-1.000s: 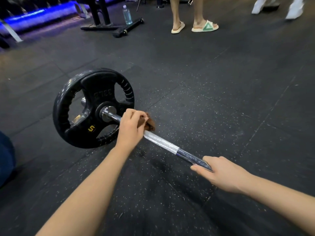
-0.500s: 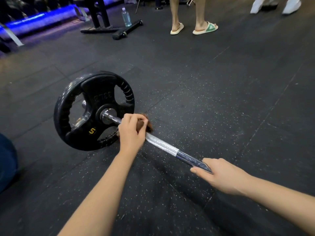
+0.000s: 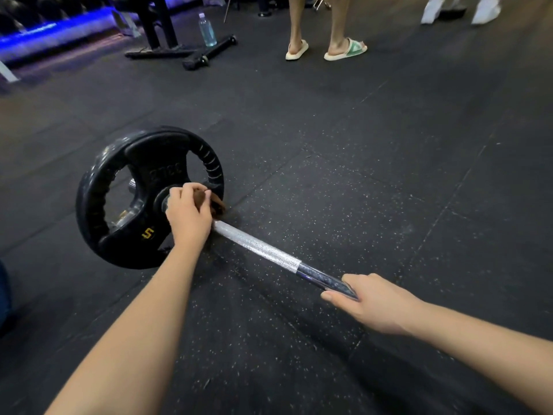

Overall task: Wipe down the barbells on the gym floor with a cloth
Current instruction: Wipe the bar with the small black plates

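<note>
Barbell: I see the barbell (image 3: 260, 247) running from upper left to lower right over the dark speckled floor (image 3: 374, 181). Its knurled silver section shows between my two hands.
Weight plate: The black weight plate (image 3: 119, 187), marked with a yellow 5, stands upright on the bar's far end with its rim on the floor.
Cloth: The cloth (image 3: 216, 202) is small and brown, bunched on the bar right against the plate's hub. Only a tuft shows past my fingers.
Left hand: My left hand (image 3: 188, 214) has its fingers curled down over the cloth, gripping it around the bar just beside the hub.
Right hand: My right hand (image 3: 374, 301) is wrapped around the smooth shiny stretch of the bar, thumb along the near side, well apart from the left. I cannot tell whether that end is off the floor.
Background: A clear water bottle (image 3: 207, 29) stands beside a black rack base (image 3: 209, 52). A person's sandalled feet (image 3: 347, 49) are to its right.
</note>
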Demonstrator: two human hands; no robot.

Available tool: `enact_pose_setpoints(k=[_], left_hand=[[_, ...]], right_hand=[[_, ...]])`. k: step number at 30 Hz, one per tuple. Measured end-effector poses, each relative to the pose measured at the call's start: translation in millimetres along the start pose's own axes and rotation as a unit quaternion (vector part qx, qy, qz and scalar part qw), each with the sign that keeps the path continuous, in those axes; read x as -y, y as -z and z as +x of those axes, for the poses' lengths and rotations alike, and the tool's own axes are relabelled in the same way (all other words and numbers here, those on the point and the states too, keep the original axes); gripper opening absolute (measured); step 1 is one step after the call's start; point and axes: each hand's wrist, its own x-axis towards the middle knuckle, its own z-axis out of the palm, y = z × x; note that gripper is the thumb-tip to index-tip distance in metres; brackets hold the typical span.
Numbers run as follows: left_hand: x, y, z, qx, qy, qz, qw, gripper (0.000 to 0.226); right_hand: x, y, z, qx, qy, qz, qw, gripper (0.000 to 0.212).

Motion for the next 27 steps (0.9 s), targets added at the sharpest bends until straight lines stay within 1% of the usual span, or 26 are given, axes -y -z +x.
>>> enact_pose_setpoints(k=[2,5,8,10,13,16,17,20,22,24,27], left_hand=[[-14.4,0.0,-11.8,0.0,-0.015,-0.008,1.0,0.011],[-35.0,-1.7,-45.4,0.009,-0.063,-0.04,0.997,0.007],[-38.8,-4.2,-78.5,0.001,-0.096,-0.064,0.993,0.012],[-29.0,-0.7,-75.0,0.011,-0.13,-0.077,0.988,0.013],[-12.9,4.5,-49.8,0.03,-0.138,-0.073,0.987,0.013],[0.8,3.7,-25.2,-0.003,-0.124,-0.028,0.992,0.011],[5.6,3.6,-17.4,-0.013,-0.103,-0.023,0.994,0.011],[16.0,5.7,0.0,-0.031,-0.004,-0.033,0.999,0.014],[14.0,5.3,0.8,-0.033,0.033,-0.039,0.998,0.019],[4.0,5.7,-5.1,-0.035,0.049,-0.059,0.996,0.019],[-12.7,6.9,-27.1,-0.032,0.023,-0.069,0.997,0.021]], right_hand=[[0.3,-0.3,-0.1,0.001,0.002,-0.001,1.0,0.061],[0.7,0.8,-0.7,0.002,0.004,-0.001,1.0,0.06],[-0.3,0.5,-1.2,-0.004,0.006,-0.006,1.0,0.061],[-0.3,-0.9,-1.0,-0.01,0.005,-0.011,1.0,0.062],[-1.2,-1.9,0.6,-0.011,0.004,-0.011,1.0,0.061],[0.8,0.4,0.2,-0.006,0.003,-0.01,1.0,0.06],[1.3,0.8,-0.6,-0.006,0.001,-0.009,1.0,0.06],[1.4,0.5,-0.5,-0.008,-0.003,-0.012,1.0,0.059],[0.2,0.2,0.7,-0.009,-0.002,-0.015,1.0,0.06],[-0.5,-0.4,0.8,-0.009,-0.001,-0.016,1.0,0.06],[0.4,-0.6,-0.3,-0.011,0.002,-0.018,1.0,0.06]])
